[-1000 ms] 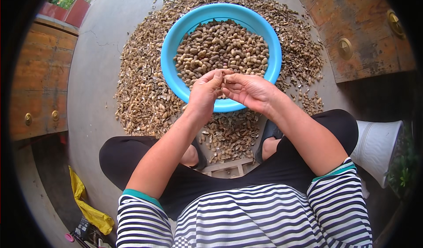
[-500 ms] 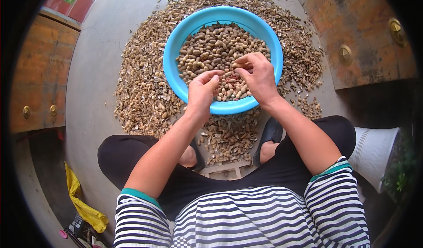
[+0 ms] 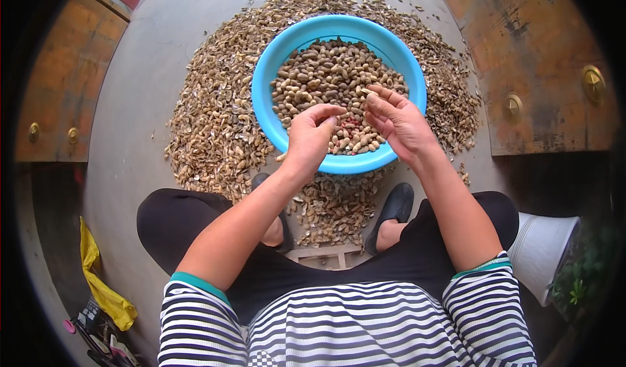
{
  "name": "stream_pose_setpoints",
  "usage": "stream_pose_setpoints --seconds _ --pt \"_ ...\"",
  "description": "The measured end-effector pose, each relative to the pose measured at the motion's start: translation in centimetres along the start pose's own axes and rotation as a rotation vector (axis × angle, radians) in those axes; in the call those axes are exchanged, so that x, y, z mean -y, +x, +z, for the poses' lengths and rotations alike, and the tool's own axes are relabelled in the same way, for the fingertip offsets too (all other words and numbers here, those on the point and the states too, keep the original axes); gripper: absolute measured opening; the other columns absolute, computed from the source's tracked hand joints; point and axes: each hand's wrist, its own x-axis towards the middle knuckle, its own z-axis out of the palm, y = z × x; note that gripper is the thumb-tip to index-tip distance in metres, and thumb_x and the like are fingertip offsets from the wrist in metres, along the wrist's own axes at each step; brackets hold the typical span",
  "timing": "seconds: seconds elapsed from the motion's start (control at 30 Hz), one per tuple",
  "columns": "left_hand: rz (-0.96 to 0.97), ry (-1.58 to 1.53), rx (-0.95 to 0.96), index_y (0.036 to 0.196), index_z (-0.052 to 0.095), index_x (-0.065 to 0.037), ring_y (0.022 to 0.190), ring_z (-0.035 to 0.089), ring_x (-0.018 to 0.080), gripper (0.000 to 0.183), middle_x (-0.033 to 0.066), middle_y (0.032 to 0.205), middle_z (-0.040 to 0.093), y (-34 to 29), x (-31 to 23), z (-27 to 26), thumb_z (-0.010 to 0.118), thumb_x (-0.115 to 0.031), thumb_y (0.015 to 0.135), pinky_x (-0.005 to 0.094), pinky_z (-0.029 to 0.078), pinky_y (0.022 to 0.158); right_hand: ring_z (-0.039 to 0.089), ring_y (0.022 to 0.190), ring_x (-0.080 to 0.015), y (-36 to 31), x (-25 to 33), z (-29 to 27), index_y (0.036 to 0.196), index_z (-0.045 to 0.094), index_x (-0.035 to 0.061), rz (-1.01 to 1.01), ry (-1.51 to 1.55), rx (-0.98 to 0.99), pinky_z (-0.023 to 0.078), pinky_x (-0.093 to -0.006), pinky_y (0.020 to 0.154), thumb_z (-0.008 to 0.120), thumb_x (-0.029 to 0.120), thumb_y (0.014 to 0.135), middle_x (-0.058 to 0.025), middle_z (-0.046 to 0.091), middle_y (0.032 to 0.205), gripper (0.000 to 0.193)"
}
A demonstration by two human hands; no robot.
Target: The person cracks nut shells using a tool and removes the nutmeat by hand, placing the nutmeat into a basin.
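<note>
A blue plastic basin [image 3: 263, 86] stands between my feet, holding a heap of unshelled peanuts [image 3: 319, 73]. Some red-skinned kernels [image 3: 351, 124] show among the pods at its near side. Over that near part, my left hand [image 3: 312, 132] has thumb and forefinger drawn together; what they pinch, if anything, is too small to name. My right hand [image 3: 401, 122], turned partly palm-inward above the basin's right side, pinches a pale peanut [image 3: 368, 91] between thumb and fingertips. A light shell piece [image 3: 281, 157] shows beside my left wrist, just outside the rim.
Broken peanut shells [image 3: 215, 106] lie thickly on the grey floor around the basin. Wooden panels with brass studs [image 3: 548, 73] flank both sides. A white pot [image 3: 541, 253] is by my right knee, a yellow bag [image 3: 104, 289] lower left. My shoes [image 3: 398, 204] are close to the basin.
My right hand has rolled so more of its palm shows, and its fingertips have lifted a little. A pale shell piece now appears by my left wrist. The whole view has shifted slightly.
</note>
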Motion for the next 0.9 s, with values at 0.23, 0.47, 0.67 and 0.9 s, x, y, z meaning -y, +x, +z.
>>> stream_pose_setpoints --seconds 0.23,0.47,0.67,0.9 --pt "0.132 -0.029 0.042 0.108 0.062 -0.002 0.085 0.054 0.0067 0.022 0.0013 0.095 0.062 -0.5 -1.3 0.3 0.052 -0.006 0.088 0.0225 0.044 0.077 0.059 0.083 -0.0108 -1.3 0.6 -0.2 0.112 0.054 -0.0033 0.308 0.480 0.199 0.055 -0.0193 0.071 0.058 0.011 0.090 -0.0070 0.060 0.097 0.026" --pt "0.284 -0.076 0.083 0.112 0.057 0.000 0.084 0.058 0.0093 0.025 0.0062 0.094 0.063 -1.5 -3.3 0.8 0.051 0.000 0.087 0.0248 0.048 0.075 0.058 0.080 -0.0087 -2.0 1.3 0.0 0.113 0.054 -0.0017 0.293 0.377 0.267 0.053 -0.0192 0.069 0.058 0.015 0.091 -0.0063 0.061 0.097 0.028" --pt "0.265 -0.059 0.118 0.116 0.056 -0.003 0.088 0.054 0.0079 0.030 0.0007 0.093 0.057 -2.0 -3.3 0.7 0.057 -0.005 0.087 0.0241 0.044 0.080 0.058 0.082 -0.0076 -2.4 1.8 -0.2 0.117 0.055 0.0005 0.291 0.370 0.351 0.052 -0.0215 0.075 0.057 0.017 0.091 -0.0036 0.062 0.098 0.030" --pt "0.267 -0.071 0.128 0.118 0.054 -0.002 0.090 0.055 0.0088 0.031 0.0027 0.096 0.058 -2.7 -3.9 0.9 0.056 -0.005 0.087 0.0240 0.045 0.080 0.059 0.088 -0.0081 -2.7 1.9 -0.3 0.116 0.056 0.0028 0.282 0.318 0.433 0.051 -0.0253 0.080 0.056 0.017 0.092 -0.0020 0.063 0.101 0.029"
